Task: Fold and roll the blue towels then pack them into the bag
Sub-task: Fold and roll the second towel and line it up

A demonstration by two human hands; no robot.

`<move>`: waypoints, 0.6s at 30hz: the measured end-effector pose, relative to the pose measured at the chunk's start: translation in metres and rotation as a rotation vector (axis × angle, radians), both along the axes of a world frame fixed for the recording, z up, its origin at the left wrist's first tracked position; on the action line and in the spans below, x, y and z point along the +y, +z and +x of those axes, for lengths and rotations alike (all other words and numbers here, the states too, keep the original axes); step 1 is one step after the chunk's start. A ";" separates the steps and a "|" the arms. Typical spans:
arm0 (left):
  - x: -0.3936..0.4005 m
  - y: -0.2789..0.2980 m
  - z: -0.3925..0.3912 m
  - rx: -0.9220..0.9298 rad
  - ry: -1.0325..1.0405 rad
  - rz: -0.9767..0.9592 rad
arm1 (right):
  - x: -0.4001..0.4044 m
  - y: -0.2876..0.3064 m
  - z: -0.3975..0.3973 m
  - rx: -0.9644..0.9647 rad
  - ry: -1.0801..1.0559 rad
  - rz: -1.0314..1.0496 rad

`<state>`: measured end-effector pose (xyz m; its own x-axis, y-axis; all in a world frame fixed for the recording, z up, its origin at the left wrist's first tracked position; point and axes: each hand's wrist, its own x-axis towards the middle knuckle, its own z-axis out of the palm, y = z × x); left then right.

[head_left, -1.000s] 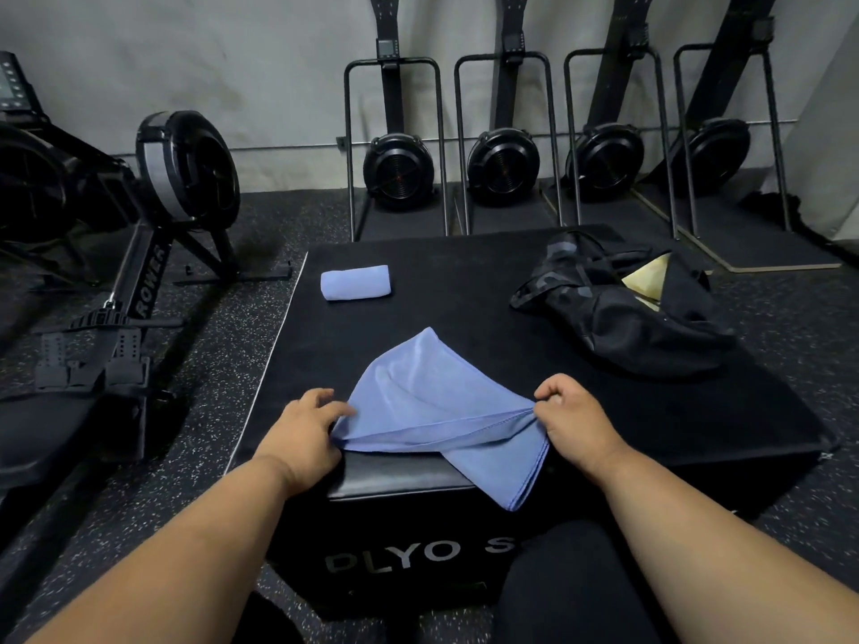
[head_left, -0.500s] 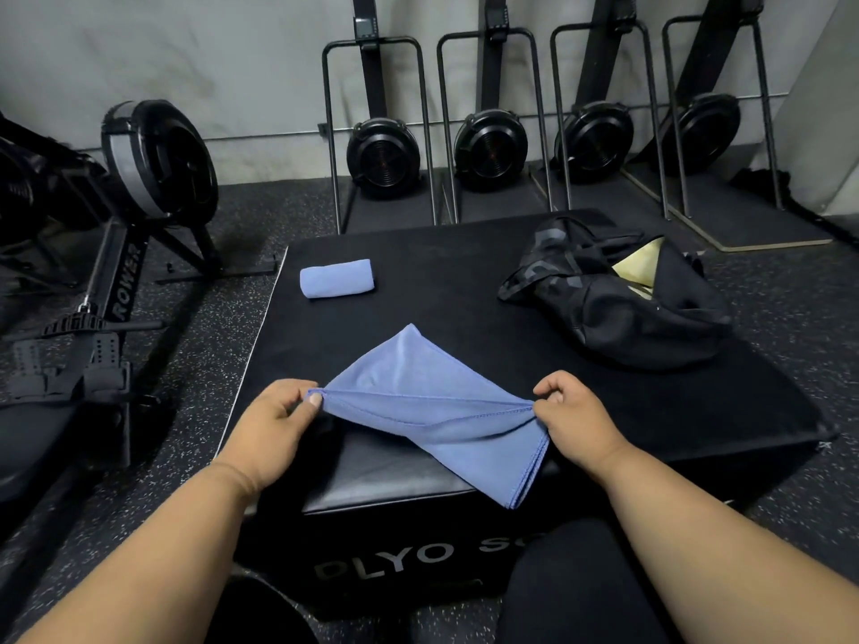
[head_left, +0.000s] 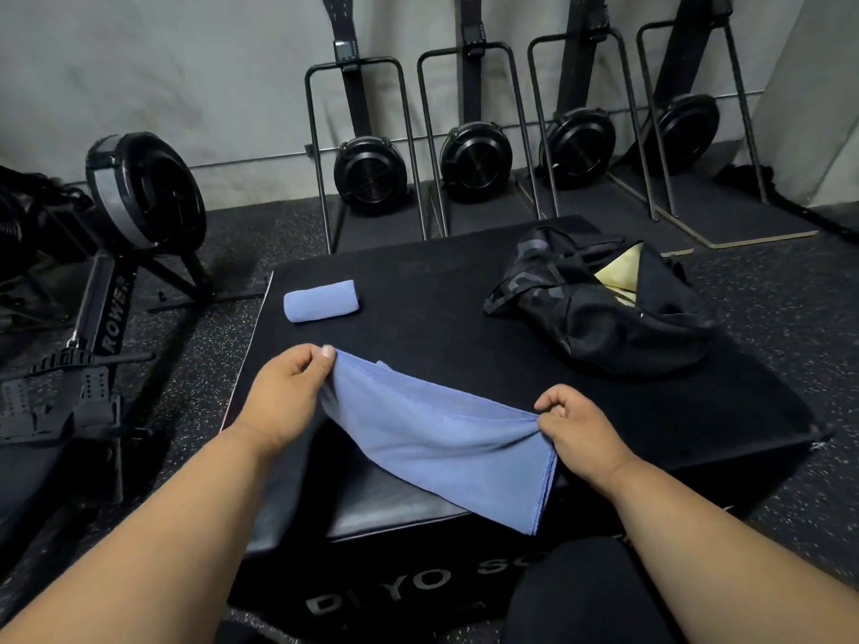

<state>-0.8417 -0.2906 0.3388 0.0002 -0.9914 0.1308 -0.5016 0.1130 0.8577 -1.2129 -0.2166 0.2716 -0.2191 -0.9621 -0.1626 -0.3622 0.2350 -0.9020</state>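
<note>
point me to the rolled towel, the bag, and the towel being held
rolled towel [head_left: 321,295], head view, middle of the roll's side
bag [head_left: 599,318], head view, black outer fabric below the opening
held towel [head_left: 432,429], head view, centre of the cloth between the hands

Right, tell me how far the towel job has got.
Done: one rolled towel lies on the box, not yet packed. In hand: the left hand and right hand each pinch an end of a folded towel. Left: rolling it, then packing both into the open bag.
</note>
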 end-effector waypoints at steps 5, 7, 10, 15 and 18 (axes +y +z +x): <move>-0.042 -0.028 -0.026 0.039 0.083 0.208 | -0.004 0.000 -0.005 -0.046 -0.021 0.026; -0.057 -0.038 -0.031 -0.131 0.078 0.236 | -0.006 0.001 -0.007 -0.054 -0.016 0.040; -0.077 -0.052 -0.036 -0.251 0.061 0.298 | -0.008 -0.001 -0.010 -0.016 0.020 0.064; -0.091 -0.070 -0.042 -0.323 0.094 0.344 | -0.012 -0.005 -0.012 0.015 0.032 0.083; -0.096 -0.076 -0.044 -0.326 0.129 0.346 | -0.014 -0.006 -0.013 0.037 0.021 0.085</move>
<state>-0.8853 -0.3868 0.2628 0.1400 -0.9713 -0.1924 -0.7414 -0.2316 0.6298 -1.2263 -0.2307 0.2651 -0.2063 -0.9496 -0.2361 -0.4009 0.3021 -0.8649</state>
